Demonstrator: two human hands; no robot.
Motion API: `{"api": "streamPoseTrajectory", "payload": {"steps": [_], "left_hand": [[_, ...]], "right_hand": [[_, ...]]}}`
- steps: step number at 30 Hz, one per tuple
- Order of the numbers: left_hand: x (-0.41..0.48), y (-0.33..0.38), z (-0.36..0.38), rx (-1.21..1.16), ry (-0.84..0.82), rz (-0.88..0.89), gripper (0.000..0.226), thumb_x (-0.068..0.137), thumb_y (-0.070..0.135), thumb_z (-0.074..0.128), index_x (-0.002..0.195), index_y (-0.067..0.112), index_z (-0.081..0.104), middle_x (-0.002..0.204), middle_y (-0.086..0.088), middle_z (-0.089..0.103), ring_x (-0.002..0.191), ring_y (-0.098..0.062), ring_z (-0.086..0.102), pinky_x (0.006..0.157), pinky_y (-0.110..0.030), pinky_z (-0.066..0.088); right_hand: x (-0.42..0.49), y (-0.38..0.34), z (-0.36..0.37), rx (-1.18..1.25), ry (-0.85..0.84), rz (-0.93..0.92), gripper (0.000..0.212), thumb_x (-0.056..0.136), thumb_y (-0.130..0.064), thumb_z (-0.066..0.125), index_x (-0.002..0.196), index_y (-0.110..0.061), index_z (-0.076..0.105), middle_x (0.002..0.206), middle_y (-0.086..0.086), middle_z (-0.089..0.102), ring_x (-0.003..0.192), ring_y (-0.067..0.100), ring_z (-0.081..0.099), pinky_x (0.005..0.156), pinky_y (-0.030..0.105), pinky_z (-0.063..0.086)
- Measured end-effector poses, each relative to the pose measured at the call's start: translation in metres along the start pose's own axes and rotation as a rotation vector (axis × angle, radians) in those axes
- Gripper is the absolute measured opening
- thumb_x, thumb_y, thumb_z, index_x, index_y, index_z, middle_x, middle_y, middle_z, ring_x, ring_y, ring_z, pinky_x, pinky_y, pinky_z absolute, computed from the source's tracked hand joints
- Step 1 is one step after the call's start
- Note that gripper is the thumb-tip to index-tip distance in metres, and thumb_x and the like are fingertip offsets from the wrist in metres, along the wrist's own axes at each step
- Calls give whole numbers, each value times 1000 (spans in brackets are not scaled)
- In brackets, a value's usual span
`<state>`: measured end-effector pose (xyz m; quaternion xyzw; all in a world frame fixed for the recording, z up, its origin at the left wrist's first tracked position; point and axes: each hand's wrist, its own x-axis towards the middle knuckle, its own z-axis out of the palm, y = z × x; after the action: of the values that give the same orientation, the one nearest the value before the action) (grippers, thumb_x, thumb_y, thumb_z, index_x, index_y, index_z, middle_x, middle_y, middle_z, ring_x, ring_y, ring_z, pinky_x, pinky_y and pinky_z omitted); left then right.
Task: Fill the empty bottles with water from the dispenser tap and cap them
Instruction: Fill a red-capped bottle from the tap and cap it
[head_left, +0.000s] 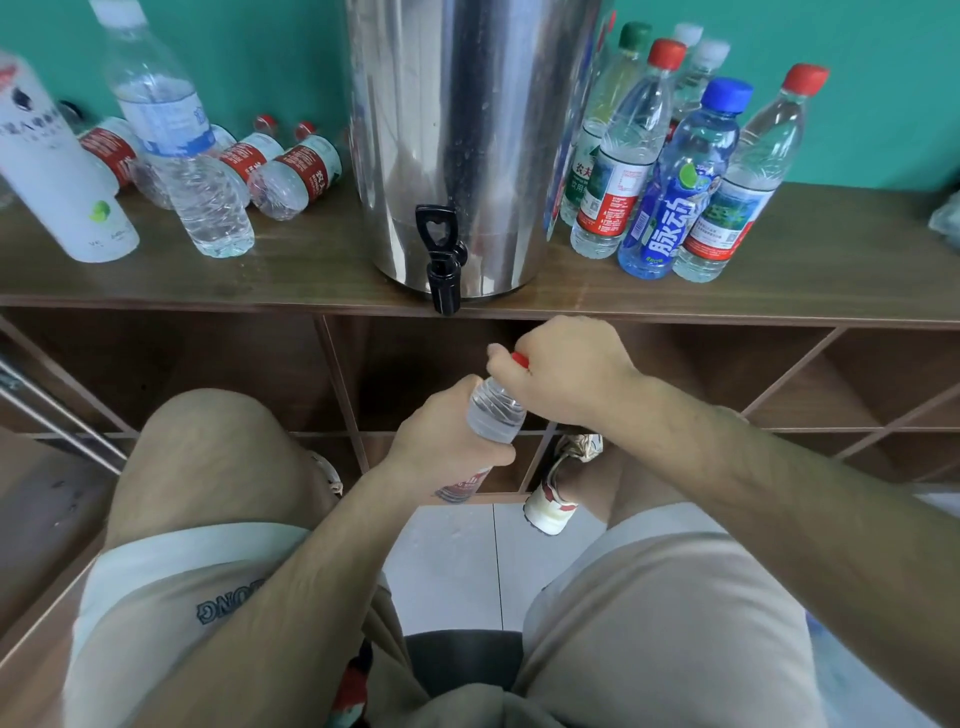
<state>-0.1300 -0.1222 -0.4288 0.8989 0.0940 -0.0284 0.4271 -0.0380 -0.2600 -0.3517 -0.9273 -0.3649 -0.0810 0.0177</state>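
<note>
Bottle (496, 413): a clear plastic water bottle with a red label was held tilted below the table (311, 275) edge, a little under the tap (441, 260) and above the person's knees. It looked filled with water, though the hands hid most of it.
Left hand (447, 441): its grip was clamped round the middle of the Bottle, fingers wrapped just above the label.
Right hand (561, 371): its grip was closed over the red cap (519, 358) at the neck, and only a sliver of the cap showed between thumb and fingers.
Dispenser (467, 130): a steel drum stood on the table, its black tap reaching past the front edge with the handle upright.
Right of the drum: a cluster of capped bottles (623, 171) stood upright on the table with water in them, a blue-capped bottle (680, 182) at the front.
Left of the drum: several red-labelled bottles (296, 176) lay on their sides near the green wall. A tall clear bottle (182, 156) and a white bottle (57, 166) stood in front of them.
Under the table: open wooden shelf compartments (779, 374).
Floor: a sneaker (556, 488) rested on pale tiles, and a dark stool (462, 660) showed between the person's legs.
</note>
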Motion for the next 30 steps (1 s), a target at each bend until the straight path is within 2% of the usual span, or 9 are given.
{"api": "streamPoseTrajectory", "payload": {"steps": [3, 5, 8, 12, 17, 20, 24, 28, 30], "left_hand": [[-2, 6, -8, -79, -86, 95, 46, 69, 35, 82, 110, 34, 60, 94, 10, 71, 91, -11, 71, 88, -46, 61], [-5, 11, -10, -83, -118, 126, 46, 70, 37, 82, 110, 34, 61, 96, 10, 71, 93, -11, 71, 89, -45, 61], [-10, 17, -4, -23, -29, 57, 53, 68, 49, 78, 114, 33, 56, 98, 11, 69, 91, -11, 69, 87, -43, 61], [-19, 25, 6, 184, 257, -4, 51, 68, 60, 70, 107, 34, 51, 85, 15, 60, 76, -7, 62, 71, -31, 54], [-33, 34, -12, 236, 426, 11, 53, 72, 62, 71, 108, 32, 48, 88, 15, 60, 70, -6, 58, 57, -18, 38], [-41, 41, -43, 154, 463, 17, 57, 66, 65, 68, 109, 34, 48, 91, 17, 59, 72, -3, 56, 58, -19, 34], [-45, 50, -103, 47, 476, 0, 65, 63, 67, 67, 115, 31, 53, 96, 16, 59, 86, -10, 61, 78, -34, 51], [-43, 54, -174, -74, 415, 124, 35, 68, 56, 63, 94, 34, 67, 88, 12, 72, 83, -1, 69, 72, -32, 52], [-35, 50, -204, -114, 434, 112, 16, 74, 39, 75, 86, 29, 70, 79, 12, 74, 76, 0, 70, 69, -32, 53]], "right_hand": [[-3, 11, -17, -92, 122, -387, 68, 99, -65, 24, 64, -15, 54, 63, -3, 54, 65, 22, 48, 54, 30, 29], [-4, 16, -25, -104, 129, -468, 67, 100, -60, 24, 66, -15, 59, 66, 2, 59, 69, 27, 53, 56, 32, 32], [-7, 4, -30, -82, 87, -219, 66, 101, -55, 25, 53, -15, 46, 53, 0, 45, 60, 26, 49, 52, 29, 17], [-7, -17, -39, -92, 38, 199, 58, 99, -52, 34, 57, -15, 50, 61, 2, 47, 56, 18, 38, 51, 28, 20], [-6, -40, -71, -90, 58, 254, 58, 101, -52, 33, 61, -15, 53, 63, 2, 51, 56, 17, 41, 50, 29, 23], [-2, -58, -98, -68, 143, 205, 71, 102, -68, 27, 58, -17, 51, 60, 1, 49, 53, 16, 40, 50, 29, 21], [9, -81, -127, 202, 258, 55, 59, 99, -77, 25, 75, -27, 46, 70, -9, 49, 59, 13, 44, 53, 31, 30], [17, -104, -109, 727, 173, -6, 12, 104, -33, 54, 115, -30, 51, 103, -11, 65, 88, 8, 66, 79, 39, 58], [23, -124, -86, 833, 146, -11, 34, 100, -23, 62, 128, -33, 45, 116, -11, 64, 96, 5, 67, 84, 34, 58]]}}
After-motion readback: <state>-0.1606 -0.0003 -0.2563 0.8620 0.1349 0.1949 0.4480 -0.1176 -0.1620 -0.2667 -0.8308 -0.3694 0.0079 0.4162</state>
